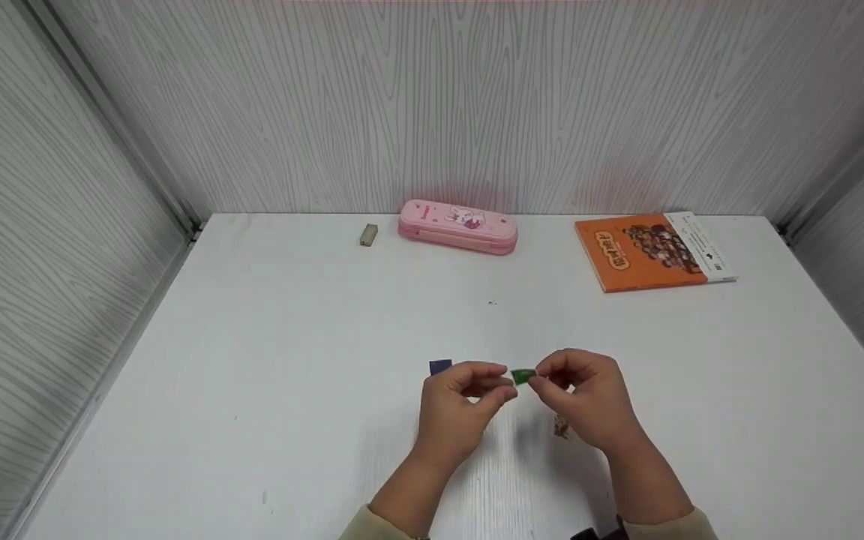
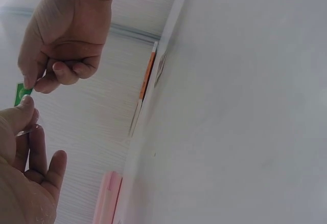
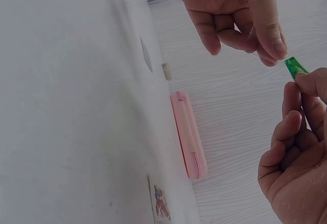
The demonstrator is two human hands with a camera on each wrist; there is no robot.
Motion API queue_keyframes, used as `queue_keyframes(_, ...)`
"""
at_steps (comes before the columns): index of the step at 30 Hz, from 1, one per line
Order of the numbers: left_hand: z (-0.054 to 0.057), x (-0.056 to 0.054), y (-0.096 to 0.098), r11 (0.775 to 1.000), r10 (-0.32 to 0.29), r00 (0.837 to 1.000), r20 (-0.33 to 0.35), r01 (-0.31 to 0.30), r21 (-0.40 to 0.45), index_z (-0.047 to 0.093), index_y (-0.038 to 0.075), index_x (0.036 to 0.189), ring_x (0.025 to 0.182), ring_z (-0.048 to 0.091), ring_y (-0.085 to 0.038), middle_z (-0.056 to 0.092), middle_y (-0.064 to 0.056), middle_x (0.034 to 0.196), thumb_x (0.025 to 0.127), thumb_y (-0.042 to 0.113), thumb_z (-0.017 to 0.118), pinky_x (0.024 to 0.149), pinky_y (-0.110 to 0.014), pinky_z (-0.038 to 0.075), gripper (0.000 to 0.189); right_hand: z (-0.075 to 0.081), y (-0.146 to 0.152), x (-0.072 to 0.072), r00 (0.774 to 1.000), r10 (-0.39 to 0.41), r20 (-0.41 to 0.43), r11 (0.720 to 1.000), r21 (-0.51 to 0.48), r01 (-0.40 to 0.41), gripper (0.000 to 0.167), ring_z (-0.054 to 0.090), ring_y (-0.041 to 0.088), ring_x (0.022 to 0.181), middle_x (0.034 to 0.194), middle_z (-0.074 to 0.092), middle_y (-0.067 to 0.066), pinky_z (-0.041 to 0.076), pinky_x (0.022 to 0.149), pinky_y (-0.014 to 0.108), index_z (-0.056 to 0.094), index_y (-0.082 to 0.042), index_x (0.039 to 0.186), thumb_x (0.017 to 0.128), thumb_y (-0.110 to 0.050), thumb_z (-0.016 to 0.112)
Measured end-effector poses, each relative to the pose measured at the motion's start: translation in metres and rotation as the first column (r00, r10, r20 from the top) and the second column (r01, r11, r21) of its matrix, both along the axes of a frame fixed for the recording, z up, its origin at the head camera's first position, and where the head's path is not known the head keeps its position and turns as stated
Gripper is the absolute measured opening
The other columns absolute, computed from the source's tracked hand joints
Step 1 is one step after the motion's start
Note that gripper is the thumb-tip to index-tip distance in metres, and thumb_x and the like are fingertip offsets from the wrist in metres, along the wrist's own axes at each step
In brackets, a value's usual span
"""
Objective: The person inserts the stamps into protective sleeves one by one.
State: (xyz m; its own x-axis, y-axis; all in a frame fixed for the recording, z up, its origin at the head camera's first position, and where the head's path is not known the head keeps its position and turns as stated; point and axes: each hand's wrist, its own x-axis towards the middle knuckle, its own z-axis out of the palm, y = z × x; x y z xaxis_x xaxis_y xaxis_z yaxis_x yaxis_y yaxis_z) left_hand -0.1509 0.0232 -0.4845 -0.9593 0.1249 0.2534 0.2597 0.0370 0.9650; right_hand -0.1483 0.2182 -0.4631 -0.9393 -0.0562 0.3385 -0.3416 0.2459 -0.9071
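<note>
A small green printed piece (image 1: pixel 523 376), flat with a lighter mark on it, is held up between the two hands above the table. My right hand (image 1: pixel 589 397) pinches its right end between thumb and forefinger. At the opposite end, my left hand (image 1: pixel 458 409) has its thumb and fingertips together, right at the piece's pale edge in the right wrist view. The left wrist view shows a shiny clear bit (image 2: pixel 28 130) by the left fingertips. Partly behind the left hand lies a dark blue square (image 1: pixel 440 366). Beside the right hand is a small picture card (image 1: pixel 561 427).
A pink pencil case (image 1: pixel 458 226) with a rabbit picture lies at the back of the white table (image 1: pixel 252 360). Left of it sits a small beige block (image 1: pixel 368 235). An orange book (image 1: pixel 649 251) is at the back right. Wood-patterned panels (image 1: pixel 432 97) enclose the table.
</note>
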Motion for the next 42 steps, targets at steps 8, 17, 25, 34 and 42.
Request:
queue_keyframes(8, -0.0014, -0.0002, -0.0002, 1.0, 0.001, 1.0, -0.011, -0.001, 0.005, 0.08, 0.009, 0.105, 0.085, 0.075, -0.014, 0.08, 0.0, 0.091, 0.088, 0.005, 0.087, 0.078, -0.03, 0.061, 0.018, -0.0004, 0.0005, 0.0003, 1.0, 0.0, -0.002, 1.0, 0.021, 0.0, 0.024, 0.052, 0.012, 0.061, 0.075, 0.07, 0.0, 0.044, 0.054, 0.023, 0.076, -0.01, 0.083, 0.086, 0.014, 0.077)
queue_keyframes(17, -0.0013, -0.0007, -0.0002, 1.0, -0.008, 0.999, -0.035, 0.008, 0.007, 0.081, 0.008, 0.104, 0.085, 0.075, -0.014, 0.08, 0.002, 0.092, 0.086, 0.003, 0.088, 0.079, -0.031, 0.061, 0.02, 0.0012, -0.0018, 0.0013, 1.0, 0.02, 0.011, 1.0, 0.006, -0.02, 0.026, 0.052, 0.012, 0.061, 0.075, 0.07, 0.001, 0.044, 0.053, 0.023, 0.077, -0.013, 0.083, 0.087, 0.012, 0.076)
queue_keyframes(25, -0.0009, -0.0005, -0.0006, 1.0, -0.021, 0.999, -0.029, 0.02, -0.005, 0.08, 0.009, 0.105, 0.086, 0.075, -0.013, 0.08, 0.002, 0.093, 0.086, 0.006, 0.088, 0.081, -0.032, 0.061, 0.021, -0.0001, -0.0011, 0.0003, 1.0, 0.025, 0.016, 1.0, 0.017, -0.026, 0.023, 0.051, 0.01, 0.06, 0.075, 0.07, 0.001, 0.042, 0.052, 0.022, 0.076, -0.012, 0.083, 0.087, 0.011, 0.077)
queue_keyframes(34, -0.0002, -0.0005, -0.0006, 1.0, -0.013, 1.0, -0.014, 0.013, -0.003, 0.081, 0.009, 0.102, 0.088, 0.075, -0.014, 0.08, -0.003, 0.095, 0.089, 0.008, 0.086, 0.081, -0.03, 0.06, 0.014, -0.0006, 0.0029, -0.0008, 0.998, 0.064, 0.007, 0.997, 0.04, -0.064, 0.017, 0.055, 0.011, 0.065, 0.081, 0.074, 0.003, 0.045, 0.055, 0.022, 0.08, -0.008, 0.091, 0.09, 0.009, 0.077)
queue_keyframes(42, 0.0014, -0.0004, -0.0009, 1.0, -0.004, 1.0, 0.005, 0.004, -0.021, 0.081, 0.009, 0.101, 0.088, 0.074, -0.013, 0.079, 0.004, 0.094, 0.089, 0.01, 0.087, 0.081, -0.031, 0.06, 0.013, -0.0009, 0.0051, -0.0009, 0.996, 0.087, -0.007, 0.995, 0.049, -0.087, 0.018, 0.056, 0.01, 0.066, 0.081, 0.075, 0.004, 0.046, 0.057, 0.022, 0.081, -0.008, 0.091, 0.092, 0.009, 0.075)
